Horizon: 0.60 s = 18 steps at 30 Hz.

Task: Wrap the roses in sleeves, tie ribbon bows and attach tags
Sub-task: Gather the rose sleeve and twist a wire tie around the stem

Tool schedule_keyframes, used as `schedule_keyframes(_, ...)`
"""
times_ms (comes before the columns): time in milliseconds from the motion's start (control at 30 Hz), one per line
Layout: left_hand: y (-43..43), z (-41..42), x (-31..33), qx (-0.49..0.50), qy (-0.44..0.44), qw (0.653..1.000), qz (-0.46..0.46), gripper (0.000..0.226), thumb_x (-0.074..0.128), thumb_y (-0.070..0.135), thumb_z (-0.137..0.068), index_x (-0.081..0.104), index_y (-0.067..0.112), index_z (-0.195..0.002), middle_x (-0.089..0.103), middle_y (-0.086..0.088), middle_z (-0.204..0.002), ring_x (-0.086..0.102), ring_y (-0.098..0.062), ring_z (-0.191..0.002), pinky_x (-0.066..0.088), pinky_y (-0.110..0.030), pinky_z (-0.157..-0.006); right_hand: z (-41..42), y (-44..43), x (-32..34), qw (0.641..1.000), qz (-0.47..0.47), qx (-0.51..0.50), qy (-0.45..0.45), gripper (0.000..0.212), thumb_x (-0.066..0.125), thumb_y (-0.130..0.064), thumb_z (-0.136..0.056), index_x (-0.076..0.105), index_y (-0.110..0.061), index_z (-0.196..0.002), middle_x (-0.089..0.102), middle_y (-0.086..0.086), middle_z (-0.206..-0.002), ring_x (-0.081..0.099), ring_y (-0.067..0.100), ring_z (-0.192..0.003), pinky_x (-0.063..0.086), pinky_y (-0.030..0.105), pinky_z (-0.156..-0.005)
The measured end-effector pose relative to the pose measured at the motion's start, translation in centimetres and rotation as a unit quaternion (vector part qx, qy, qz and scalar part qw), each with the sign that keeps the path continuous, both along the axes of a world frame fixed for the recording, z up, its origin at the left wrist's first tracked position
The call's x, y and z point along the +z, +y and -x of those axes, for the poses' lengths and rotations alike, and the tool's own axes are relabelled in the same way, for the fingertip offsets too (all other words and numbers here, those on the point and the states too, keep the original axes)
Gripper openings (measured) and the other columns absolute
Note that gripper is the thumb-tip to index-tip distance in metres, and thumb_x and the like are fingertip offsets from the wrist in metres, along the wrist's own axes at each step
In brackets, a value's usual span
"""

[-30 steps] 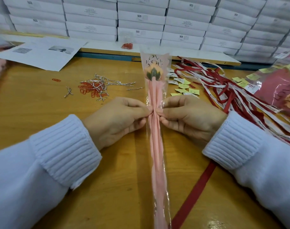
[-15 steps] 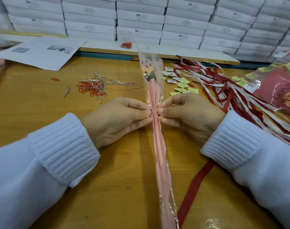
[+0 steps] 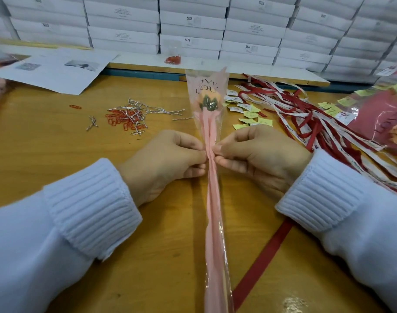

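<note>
A single rose in a clear and pink printed sleeve (image 3: 212, 199) lies lengthwise on the wooden table (image 3: 46, 143), its orange head (image 3: 209, 99) pointing away from me. My left hand (image 3: 163, 161) and my right hand (image 3: 258, 157) pinch the sleeve from both sides at its narrow middle, gathering it around the stem. A red ribbon (image 3: 260, 260) runs under the sleeve toward my right sleeve cuff. Small yellow and white tags (image 3: 249, 114) lie just right of the rose head.
A pile of silver twist ties and orange paper clips (image 3: 129, 115) sits to the left. Loose red and white ribbons (image 3: 317, 123) spread at the right, beside wrapped roses (image 3: 387, 123). Printed sheets (image 3: 57, 71) lie at back left. White boxes (image 3: 193, 26) are stacked behind.
The rose head has swung slightly left then back toward the centre while both hands keep pinching the sleeve's middle. Hands stay nearly in place.
</note>
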<state>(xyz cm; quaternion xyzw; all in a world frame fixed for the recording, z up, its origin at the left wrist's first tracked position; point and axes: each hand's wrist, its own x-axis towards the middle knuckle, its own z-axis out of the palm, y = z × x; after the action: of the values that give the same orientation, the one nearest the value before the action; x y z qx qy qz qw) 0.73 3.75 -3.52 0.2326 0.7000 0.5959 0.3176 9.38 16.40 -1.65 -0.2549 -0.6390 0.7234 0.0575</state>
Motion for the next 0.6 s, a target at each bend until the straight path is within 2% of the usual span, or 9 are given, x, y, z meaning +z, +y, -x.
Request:
schedule_keyframes(200,0.03,0.16,0.15,-0.015,-0.091,0.995,-0.041,0.018,0.059,0.005,-0.088,0.070,0.000,-0.075,0.067,-0.008,-0.064,0.064,-0.007,-0.055,0.053,-0.015,-0.053,0.10,0.04,-0.04,0.999,-0.043,0.008,-0.004,0.009,0.065,0.006,-0.080,0.067,0.003,-0.073,0.070,0.010,-0.066,0.071,0.016,-0.064,0.054,0.015,-0.053)
schedule_keyframes(333,-0.13,0.35,0.11,-0.013,-0.098,0.994,-0.042,0.016,0.060,-0.003,-0.083,0.070,-0.001,-0.071,0.067,-0.009,-0.065,0.064,-0.007,-0.055,0.053,-0.013,-0.053,0.02,-0.08,0.11,0.999,-0.036,0.012,-0.003,0.002,0.065,0.005,-0.079,0.067,0.004,-0.078,0.070,0.009,-0.065,0.070,0.014,-0.063,0.053,0.014,-0.052)
schedule_keyframes(500,-0.20,0.44,0.36,-0.022,-0.102,0.994,-0.041,0.022,0.064,0.000,-0.077,0.073,0.004,-0.058,0.068,-0.005,-0.060,0.063,-0.006,-0.052,0.051,-0.012,-0.050,-0.20,-0.29,0.46,0.999,-0.039,0.012,-0.020,0.005,0.067,0.000,-0.079,0.067,0.003,-0.076,0.070,0.010,-0.064,0.068,0.012,-0.057,0.050,0.012,-0.047)
schedule_keyframes(600,-0.09,0.31,0.31,-0.004,-0.096,0.995,-0.040,0.018,0.065,0.000,-0.078,0.072,0.002,-0.062,0.067,-0.006,-0.059,0.063,-0.006,-0.051,0.051,-0.012,-0.049,-0.29,-0.58,0.43,0.995,-0.097,0.004,-0.019,0.006,0.066,0.000,-0.081,0.067,0.004,-0.077,0.067,0.009,-0.060,0.066,0.010,-0.052,0.051,0.013,-0.047)
